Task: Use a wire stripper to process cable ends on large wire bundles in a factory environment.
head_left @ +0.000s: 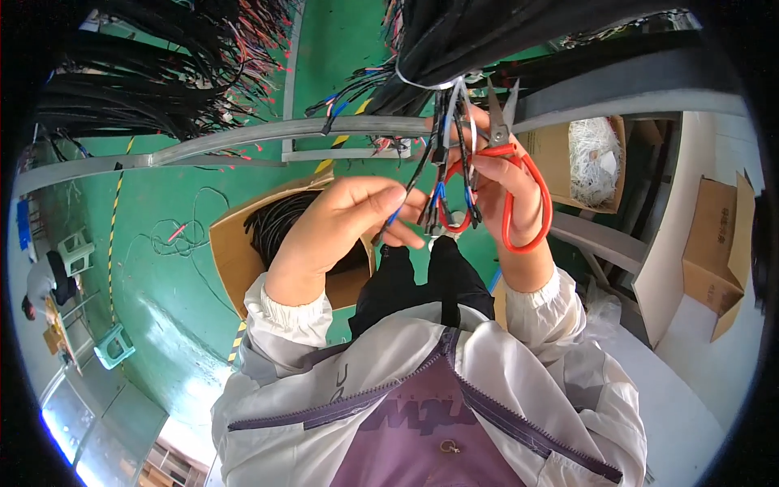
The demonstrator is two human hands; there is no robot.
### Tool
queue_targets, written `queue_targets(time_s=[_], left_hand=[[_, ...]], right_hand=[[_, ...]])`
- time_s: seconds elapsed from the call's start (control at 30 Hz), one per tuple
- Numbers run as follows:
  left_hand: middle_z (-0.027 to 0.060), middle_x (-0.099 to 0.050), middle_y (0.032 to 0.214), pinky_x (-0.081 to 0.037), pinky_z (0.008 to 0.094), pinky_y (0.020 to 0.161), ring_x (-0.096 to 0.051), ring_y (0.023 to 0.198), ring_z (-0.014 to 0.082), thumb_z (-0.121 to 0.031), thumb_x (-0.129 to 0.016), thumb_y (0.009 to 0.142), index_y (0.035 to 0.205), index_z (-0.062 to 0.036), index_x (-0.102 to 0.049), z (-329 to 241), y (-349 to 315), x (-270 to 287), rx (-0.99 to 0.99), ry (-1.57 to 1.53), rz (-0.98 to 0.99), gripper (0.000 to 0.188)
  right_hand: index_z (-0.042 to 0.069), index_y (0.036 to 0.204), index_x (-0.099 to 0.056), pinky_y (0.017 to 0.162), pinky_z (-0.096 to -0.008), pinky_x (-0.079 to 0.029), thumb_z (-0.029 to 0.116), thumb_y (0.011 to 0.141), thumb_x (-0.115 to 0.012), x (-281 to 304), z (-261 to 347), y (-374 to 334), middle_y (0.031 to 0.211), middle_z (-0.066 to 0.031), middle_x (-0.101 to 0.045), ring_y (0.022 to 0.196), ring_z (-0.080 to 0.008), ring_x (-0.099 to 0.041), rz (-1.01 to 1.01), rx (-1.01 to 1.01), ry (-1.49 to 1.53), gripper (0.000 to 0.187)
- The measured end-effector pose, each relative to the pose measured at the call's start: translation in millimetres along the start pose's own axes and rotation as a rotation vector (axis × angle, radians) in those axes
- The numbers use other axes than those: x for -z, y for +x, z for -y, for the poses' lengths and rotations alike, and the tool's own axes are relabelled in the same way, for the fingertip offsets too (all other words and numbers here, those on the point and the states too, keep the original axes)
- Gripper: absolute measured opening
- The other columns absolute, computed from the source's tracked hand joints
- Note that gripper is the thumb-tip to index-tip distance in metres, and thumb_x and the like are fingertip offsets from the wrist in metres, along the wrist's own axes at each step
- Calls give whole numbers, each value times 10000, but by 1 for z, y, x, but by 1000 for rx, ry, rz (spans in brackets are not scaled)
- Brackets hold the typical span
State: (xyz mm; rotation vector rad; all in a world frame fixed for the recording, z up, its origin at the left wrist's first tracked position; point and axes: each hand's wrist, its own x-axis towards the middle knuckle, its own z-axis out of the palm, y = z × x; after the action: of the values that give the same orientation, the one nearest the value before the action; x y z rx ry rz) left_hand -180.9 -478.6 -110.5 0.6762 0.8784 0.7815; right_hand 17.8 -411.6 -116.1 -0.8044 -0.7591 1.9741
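My left hand [337,215] pinches the end of a thin black cable [418,174] between thumb and fingers; a bit of blue shows by the fingertips. In my right hand [519,195] are red-handled scissors [501,131], their blades pointing up and spread apart. A finger and thumb pass around the red handles. Between my hands hangs a cluster of black cables [443,134] with blue and other coloured wire ends. Above it a white tie [426,84] circles a thick black cable bundle [471,36]. Part of my right hand's fingers is hidden behind the cables and scissors.
A grey metal rail [235,136] crosses in front of me. More black cable bundles [138,81] lie at the upper left. Below stands a cardboard box [231,268] of black cable. Another box [560,166] holds white shredded material. A person [50,280] is at far left.
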Motion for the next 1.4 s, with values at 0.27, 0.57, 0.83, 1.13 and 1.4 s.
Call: queue_targets(time_s=[0.27,0.57,0.83,1.13,1.4], left_hand=[[165,-643,1009,-487,266,718,-642,821,184,-303,-439,953,1064,76,-545,8,-11,8,-10,-49,78,408],[60,-616,727,-410,238,559,-500,561,102,-210,-602,861,886,52,-646,4,-8,4,-58,127,39,268],[69,-621,711,-386,191,471,-488,489,69,-206,-649,827,772,14,-619,-5,-9,-14,16,-79,30,229],[63,-609,712,-385,201,490,-497,532,79,-217,-627,842,747,7,-624,-2,-10,-14,86,-223,70,243],[4,-616,697,-354,193,565,-478,647,35,-311,-582,878,736,-34,-651,6,-4,-8,-115,123,59,318]], right_hand=[[-20,1250,-452,880,-331,-429,18,745,-465,1,-1,3,1097,-142,-579,928,-207,-554,18,-12,6,506],[-22,1287,-417,898,-326,-422,48,760,-425,-3,2,1,1190,-212,-533,1009,-218,-549,81,30,-61,532],[-8,1289,-422,865,-329,-435,51,762,-428,-4,-1,2,1211,-219,-521,943,-205,-561,32,32,-71,530],[9,1296,-416,853,-330,-454,49,768,-427,-3,0,1,1216,-223,-517,924,-201,-575,48,12,-41,530],[-17,1283,-419,883,-306,-430,44,772,-425,-1,-2,4,1211,-214,-523,971,-199,-558,59,23,-40,515]])
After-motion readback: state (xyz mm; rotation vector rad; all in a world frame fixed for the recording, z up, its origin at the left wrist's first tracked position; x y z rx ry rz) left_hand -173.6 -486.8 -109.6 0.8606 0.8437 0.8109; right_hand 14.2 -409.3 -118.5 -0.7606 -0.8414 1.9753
